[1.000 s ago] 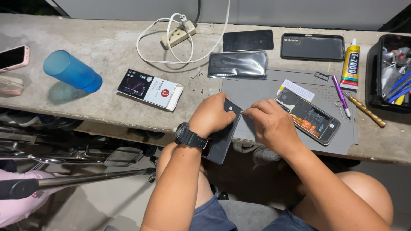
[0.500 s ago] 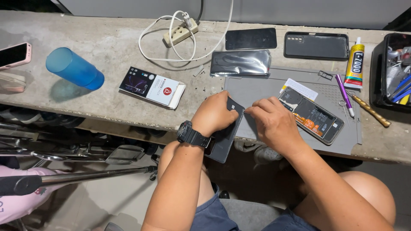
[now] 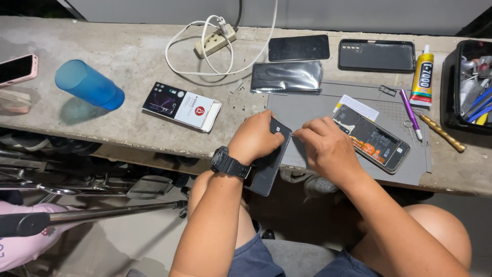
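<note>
Left hand [image 3: 256, 137] is gripping a dark phone panel [image 3: 266, 166], fingers curled shut over its upper end; the panel is hanging tilted over the near edge of the surface [image 3: 128, 61], lower end off the edge above the lap. A black wristwatch [image 3: 228, 163] is sitting on that wrist.

Right hand [image 3: 323, 146] is pinching narrow, thumb and forefinger closed at the panel's top corner, touching it. Whether something small is sitting between the fingertips, I cannot tell.

Both hands are working at the near edge of a grey work mat [image 3: 328, 102]. Just right of the right hand, an opened phone [image 3: 376, 141] is lying on the mat, back off, innards showing, with a white card [image 3: 359, 106] tucked at its far end. A purple pen-like tool [image 3: 411, 110] and a brass-coloured tool [image 3: 441, 134] are lying at the mat's right edge.

Left of the hands, a small printed box [image 3: 182, 105] is resting flat, well apart from a blue plastic cup [image 3: 88, 84] lying on its side. A pink-cased phone [image 3: 18, 69] is sitting at the far left edge.

Farther back: a shiny foil bag [image 3: 287, 77] touching the mat's far edge, a dark phone screen [image 3: 299, 47], a black phone case [image 3: 376, 55], a glue tube [image 3: 423, 74] and a black tray of tools [image 3: 453, 87] at right. A white power strip with looped cable [image 3: 215, 38] is lying at the back.
</note>
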